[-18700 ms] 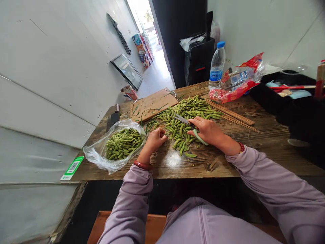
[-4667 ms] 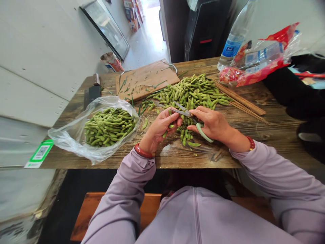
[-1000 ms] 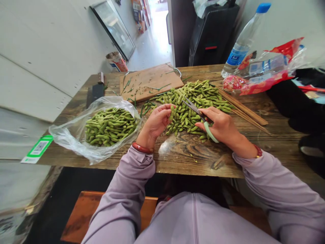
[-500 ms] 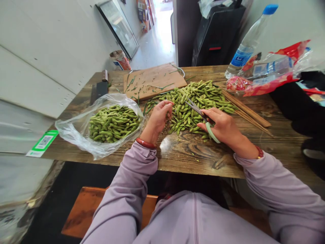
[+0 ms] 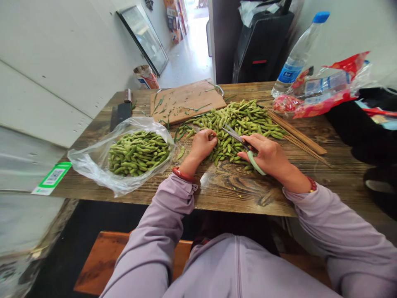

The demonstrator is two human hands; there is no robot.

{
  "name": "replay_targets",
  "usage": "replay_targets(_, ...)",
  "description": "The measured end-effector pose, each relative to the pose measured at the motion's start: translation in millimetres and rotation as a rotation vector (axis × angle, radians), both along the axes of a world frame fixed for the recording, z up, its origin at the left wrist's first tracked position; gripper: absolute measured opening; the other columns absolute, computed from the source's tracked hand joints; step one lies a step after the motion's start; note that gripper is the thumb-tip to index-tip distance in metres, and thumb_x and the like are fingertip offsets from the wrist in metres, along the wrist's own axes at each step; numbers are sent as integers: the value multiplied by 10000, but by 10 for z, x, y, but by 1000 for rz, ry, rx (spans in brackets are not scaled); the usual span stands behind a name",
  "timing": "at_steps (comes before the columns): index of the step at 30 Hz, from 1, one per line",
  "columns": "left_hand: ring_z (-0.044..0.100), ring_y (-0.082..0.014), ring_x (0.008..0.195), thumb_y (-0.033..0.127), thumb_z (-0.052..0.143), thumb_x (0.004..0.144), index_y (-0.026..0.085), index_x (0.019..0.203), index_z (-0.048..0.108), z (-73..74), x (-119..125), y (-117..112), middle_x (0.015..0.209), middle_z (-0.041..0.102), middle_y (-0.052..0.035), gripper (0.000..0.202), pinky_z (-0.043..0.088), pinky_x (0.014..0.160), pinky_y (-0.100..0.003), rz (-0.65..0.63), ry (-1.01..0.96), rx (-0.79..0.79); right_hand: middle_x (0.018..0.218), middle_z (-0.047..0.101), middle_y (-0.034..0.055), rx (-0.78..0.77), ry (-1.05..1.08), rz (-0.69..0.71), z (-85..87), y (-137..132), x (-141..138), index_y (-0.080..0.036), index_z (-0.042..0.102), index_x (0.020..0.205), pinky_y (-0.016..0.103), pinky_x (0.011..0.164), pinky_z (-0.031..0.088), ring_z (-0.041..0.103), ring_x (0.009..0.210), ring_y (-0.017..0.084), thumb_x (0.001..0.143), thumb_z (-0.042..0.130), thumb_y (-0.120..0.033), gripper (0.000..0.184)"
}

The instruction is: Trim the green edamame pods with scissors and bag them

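My right hand (image 5: pixel 263 153) is closed around scissors (image 5: pixel 237 137) with pale green handles. Their blades, slightly parted, point up and left over a loose heap of green edamame pods (image 5: pixel 248 118). At the heap's left edge, my left hand (image 5: pixel 203 145) is closed with its fingertips pinched together among the pods. Whatever lies between those fingertips is too hidden to make out. A single pod (image 5: pixel 181 152) rests on the wood to the left of that hand. Farther left, a clear plastic bag (image 5: pixel 93 165) lies open, holding many edamame pods (image 5: pixel 139 152).
Behind the heap lies a wooden cutting board (image 5: pixel 186 99) with green scraps. A cleaver (image 5: pixel 120 114) is at the back left. Wooden chopsticks (image 5: pixel 297 130) lie right of the heap. A water bottle (image 5: pixel 293 68) and a red plastic package (image 5: pixel 325 103) occupy the back right.
My left hand has moved right into the edge of the heap. A single pod now shows on the table to its left. The right hand keeps its grip on the scissors.
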State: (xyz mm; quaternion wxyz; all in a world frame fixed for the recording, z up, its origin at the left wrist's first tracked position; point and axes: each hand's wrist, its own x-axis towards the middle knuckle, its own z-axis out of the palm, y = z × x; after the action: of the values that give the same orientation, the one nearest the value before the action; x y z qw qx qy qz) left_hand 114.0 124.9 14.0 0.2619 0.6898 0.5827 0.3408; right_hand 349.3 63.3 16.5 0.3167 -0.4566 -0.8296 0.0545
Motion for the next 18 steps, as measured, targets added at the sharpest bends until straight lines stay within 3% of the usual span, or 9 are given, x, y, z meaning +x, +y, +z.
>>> replay_targets(4, 371, -80, 536, 181, 600, 731, 173, 766, 582, 105, -21, -124, 613, 460, 58, 41, 296, 524, -218, -78, -445, -163, 1010, 689, 83, -1, 20, -10, 29, -13, -8, -215, 647, 1252, 355, 689, 545, 663, 753, 219, 907, 664, -379, 382)
replay_targets(7, 345, -63, 485, 196, 635, 700, 186, 799, 562, 183, -18, -205, 589, 449, 67, 123, 229, 461, -203, -125, -659, -311, 1015, 692, 85, -3, 25, -24, 45, -25, -17, -216, 650, 1250, 359, 684, 547, 662, 749, 221, 904, 667, -378, 382)
replay_targets(12, 415, -46, 487, 315, 722, 752, 165, 806, 596, 268, 16, -251, 655, 581, 21, 203, 247, 442, -174, -158, -872, -411, 1037, 693, 87, -1, 38, -36, 45, -23, -23, -206, 645, 1249, 352, 702, 551, 659, 749, 209, 909, 670, -372, 379)
replay_targets(18, 442, -28, 505, 307, 753, 789, 142, 830, 697, 295, 32, -266, 671, 580, 19, 179, 289, 444, -158, -143, -988, -437, 1000, 689, 71, -11, 21, -21, 48, -30, -33, -214, 641, 1255, 341, 675, 541, 661, 740, 208, 889, 692, -343, 391)
